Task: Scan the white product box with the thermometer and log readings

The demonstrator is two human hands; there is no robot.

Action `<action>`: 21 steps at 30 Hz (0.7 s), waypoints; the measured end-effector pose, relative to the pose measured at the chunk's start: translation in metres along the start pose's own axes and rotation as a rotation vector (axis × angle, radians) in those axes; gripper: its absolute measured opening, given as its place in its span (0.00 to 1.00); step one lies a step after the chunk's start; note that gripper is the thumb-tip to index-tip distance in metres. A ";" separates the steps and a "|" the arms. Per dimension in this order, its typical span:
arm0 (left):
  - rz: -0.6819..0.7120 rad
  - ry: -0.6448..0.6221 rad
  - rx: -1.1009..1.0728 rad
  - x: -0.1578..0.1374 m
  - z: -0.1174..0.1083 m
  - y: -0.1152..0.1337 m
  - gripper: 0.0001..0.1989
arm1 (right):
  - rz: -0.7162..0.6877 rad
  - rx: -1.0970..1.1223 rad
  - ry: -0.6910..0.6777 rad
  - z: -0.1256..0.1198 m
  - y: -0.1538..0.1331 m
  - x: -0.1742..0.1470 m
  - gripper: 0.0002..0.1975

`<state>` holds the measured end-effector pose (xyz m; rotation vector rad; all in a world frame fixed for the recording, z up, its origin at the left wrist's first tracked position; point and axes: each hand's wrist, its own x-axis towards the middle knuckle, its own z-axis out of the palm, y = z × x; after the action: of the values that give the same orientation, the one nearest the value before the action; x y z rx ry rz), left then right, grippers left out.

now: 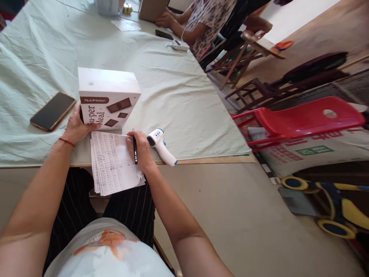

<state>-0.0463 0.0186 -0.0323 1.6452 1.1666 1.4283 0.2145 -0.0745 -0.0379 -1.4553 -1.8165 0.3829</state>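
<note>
A white "Super Meal" box [111, 82] stands on the cloth-covered table in front of me. My left hand [77, 125] grips its lower left corner, thumb across the front and the other fingers hidden behind the side. A black pen [135, 151] is held in my right hand [142, 150], which rests on a stack of handwritten papers [111, 165]. The stack hangs partly over the table's front edge. Just right of that hand lies a white and blue infrared thermometer [163, 148]. To the left of the box is a dark smartphone [53, 111].
Across the table [178, 100], another person's hands [165, 19] touch a brown box [151, 9]. Near them lie a black phone [164, 34] and a white device [180, 46]. On the right stand a red chair [302, 117] and a yellow ride-on toy [331, 204].
</note>
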 end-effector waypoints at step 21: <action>-0.076 -0.055 -0.185 -0.026 -0.007 0.037 0.34 | -0.025 -0.183 -0.003 0.010 0.007 0.025 0.16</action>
<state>-0.0460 -0.0203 -0.0075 1.4881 1.0227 1.3903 0.2114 -0.0472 -0.0398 -1.5532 -1.9114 0.2101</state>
